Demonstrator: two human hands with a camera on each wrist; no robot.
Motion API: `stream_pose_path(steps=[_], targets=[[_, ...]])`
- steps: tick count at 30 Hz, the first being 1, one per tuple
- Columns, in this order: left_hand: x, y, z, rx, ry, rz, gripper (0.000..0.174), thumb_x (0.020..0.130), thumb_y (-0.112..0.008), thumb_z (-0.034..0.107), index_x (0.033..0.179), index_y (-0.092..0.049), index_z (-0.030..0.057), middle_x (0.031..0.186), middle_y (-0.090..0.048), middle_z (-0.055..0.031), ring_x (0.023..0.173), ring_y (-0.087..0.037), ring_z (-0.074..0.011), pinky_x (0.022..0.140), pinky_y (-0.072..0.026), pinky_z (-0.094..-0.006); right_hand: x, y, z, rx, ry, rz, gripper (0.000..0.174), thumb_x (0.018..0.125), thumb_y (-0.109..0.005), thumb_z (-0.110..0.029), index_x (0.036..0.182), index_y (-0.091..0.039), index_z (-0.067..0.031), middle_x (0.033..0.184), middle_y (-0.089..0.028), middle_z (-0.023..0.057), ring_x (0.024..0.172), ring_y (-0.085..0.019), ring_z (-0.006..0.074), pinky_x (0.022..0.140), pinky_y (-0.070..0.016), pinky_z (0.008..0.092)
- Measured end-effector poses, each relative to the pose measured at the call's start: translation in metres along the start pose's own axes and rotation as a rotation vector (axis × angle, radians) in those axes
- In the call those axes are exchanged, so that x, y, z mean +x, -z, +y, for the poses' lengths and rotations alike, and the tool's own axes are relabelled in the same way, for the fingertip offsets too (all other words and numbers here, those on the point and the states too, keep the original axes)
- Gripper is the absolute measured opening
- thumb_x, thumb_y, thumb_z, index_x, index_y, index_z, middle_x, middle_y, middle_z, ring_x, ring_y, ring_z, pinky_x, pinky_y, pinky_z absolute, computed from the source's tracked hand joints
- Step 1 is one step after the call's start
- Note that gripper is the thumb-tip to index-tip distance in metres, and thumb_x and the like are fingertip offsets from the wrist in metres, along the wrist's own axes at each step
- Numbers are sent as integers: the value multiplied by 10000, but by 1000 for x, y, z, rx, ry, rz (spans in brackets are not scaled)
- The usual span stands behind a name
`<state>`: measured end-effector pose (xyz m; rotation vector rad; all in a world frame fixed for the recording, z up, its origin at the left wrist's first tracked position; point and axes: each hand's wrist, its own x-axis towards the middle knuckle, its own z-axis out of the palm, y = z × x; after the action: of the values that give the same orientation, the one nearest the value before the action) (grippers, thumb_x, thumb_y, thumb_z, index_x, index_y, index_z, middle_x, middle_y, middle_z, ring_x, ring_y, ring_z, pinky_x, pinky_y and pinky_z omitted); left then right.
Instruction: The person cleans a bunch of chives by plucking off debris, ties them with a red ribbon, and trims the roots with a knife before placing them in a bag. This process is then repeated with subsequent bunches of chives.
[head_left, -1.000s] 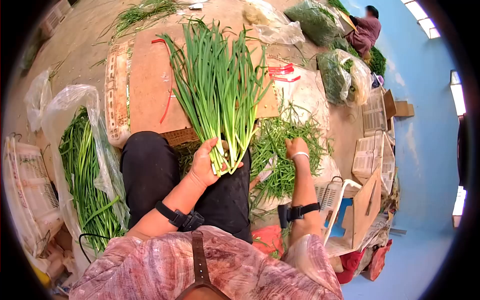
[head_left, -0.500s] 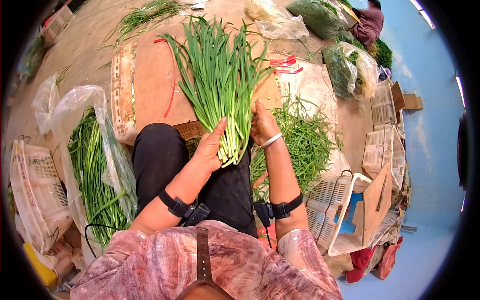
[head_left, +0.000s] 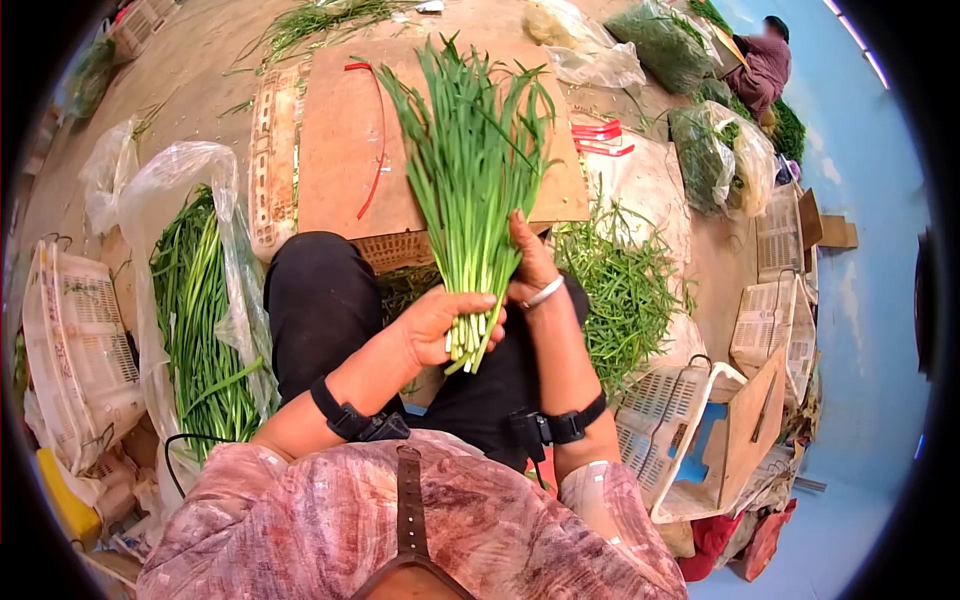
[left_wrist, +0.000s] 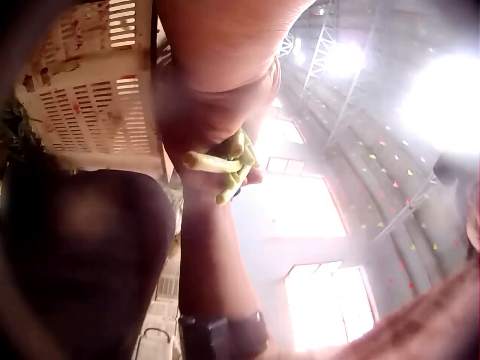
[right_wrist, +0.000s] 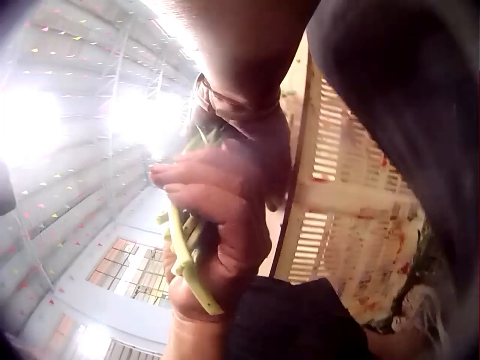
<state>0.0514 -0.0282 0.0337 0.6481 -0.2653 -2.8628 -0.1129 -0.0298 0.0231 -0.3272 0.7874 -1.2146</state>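
A bunch of garlic chives [head_left: 465,190] stands leaves-up over the lap, its pale cut ends [head_left: 468,345] just below the hands. My left hand [head_left: 435,322] grips the stalks near these ends, thumb across the front. Against the right side of the stalks, slightly higher, my right hand [head_left: 530,262] holds the bunch, thumb upward and the other fingers mostly hidden behind it. In the left wrist view a few stalk ends [left_wrist: 217,163] poke out of the grip. The right wrist view shows both hands close together around the stalks [right_wrist: 184,255].
A board [head_left: 340,150] on a crate carries a red strip [head_left: 380,150]. More red strips [head_left: 600,138] lie to its right. Loose green trimmings [head_left: 630,290] are heaped by the right knee. At left, a plastic bag [head_left: 180,160] holds more chives [head_left: 200,320]. Plastic crates [head_left: 665,430] stand at right.
My right hand has come from the trimmings heap to the bunch's right side. The leaves, spread in two parts before, are now gathered closer together. My left hand keeps its hold.
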Motion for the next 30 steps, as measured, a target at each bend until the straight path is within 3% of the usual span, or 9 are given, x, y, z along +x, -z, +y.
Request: stream_pose_path(steps=[3, 7, 9, 11, 18, 23, 26, 29, 30], targets=[[-2, 14, -14, 10, 55, -82, 236, 806, -606, 124, 984, -543, -19, 831, -611, -134, 694, -641, -225, 614, -554, -343, 5, -7, 22, 238, -72, -310, 749, 770, -604, -491, 1267, -373, 20, 1183, -497, 253, 1096, -500, 374, 914, -442, 470], [-5, 18, -20, 123, 95, -25, 274, 786, -632, 120, 996, -531, -25, 871, -605, -139, 727, -638, -245, 662, -552, -375, 3, -5, 26, 1, 36, -206, 644, 784, -653, -331, 1239, -383, 36, 1140, -531, 250, 920, -602, 314, 766, -534, 400], [-7, 16, -19, 171, 87, -37, 350, 770, -662, 151, 1047, -523, -12, 915, -607, -125, 803, -630, -228, 730, -535, -360, -7, -10, 20, 78, 73, -142, 432, 791, -636, -176, 1123, -477, 50, 966, -620, 190, 798, -633, 224, 665, -552, 344], [-15, 11, 0, 579, 3, 31, 512, 749, -692, 251, 1145, -485, 2, 1020, -589, -95, 923, -591, -182, 796, -496, -318, -14, -13, 6, -95, 149, -78, 374, 770, -654, -144, 1061, -517, 45, 908, -635, 159, 760, -629, 206, 636, -542, 321], [2, -97, 123, 1094, -822, -131, 681, 703, -714, 399, 1210, -455, 25, 1104, -548, -54, 997, -526, -155, 860, -428, -304, -9, -63, -76, -702, 684, -81, 630, 634, -783, -194, 1152, -487, 5, 1026, -599, 86, 972, -551, 170, 869, -436, 305], [22, -149, 163, 1264, -1254, -156, 560, 686, -760, 375, 1069, -555, 21, 950, -599, -42, 870, -567, -125, 733, -465, -265, 16, -93, -142, -1000, 973, -117, 524, 657, -784, -267, 1034, -560, 21, 935, -611, 74, 808, -587, 157, 716, -488, 291], [40, -140, 177, 1218, -1187, -121, 540, 670, -773, 358, 1046, -566, 31, 925, -602, -26, 842, -571, -113, 695, -464, -244, 33, -86, -154, -1110, 971, -148, 533, 671, -775, -297, 1031, -557, 29, 957, -611, 76, 858, -574, 158, 746, -472, 289], [71, -99, 186, 1009, -938, -60, 622, 643, -765, 109, 1176, -451, 38, 1000, -585, -46, 879, -563, -140, 769, -486, -280, 70, -51, -145, -1370, 977, 5, 548, 664, -774, -305, 1037, -548, 28, 979, -612, 71, 872, -575, 164, 757, -469, 290], [84, -83, 189, 1016, -963, -81, 613, 635, -766, 95, 1164, -462, 37, 994, -585, -44, 887, -558, -134, 773, -483, -280, 84, -36, -137, -1176, 913, -55, 549, 654, -773, -257, 1068, -535, 14, 975, -601, 86, 872, -576, 185, 762, -472, 309]])
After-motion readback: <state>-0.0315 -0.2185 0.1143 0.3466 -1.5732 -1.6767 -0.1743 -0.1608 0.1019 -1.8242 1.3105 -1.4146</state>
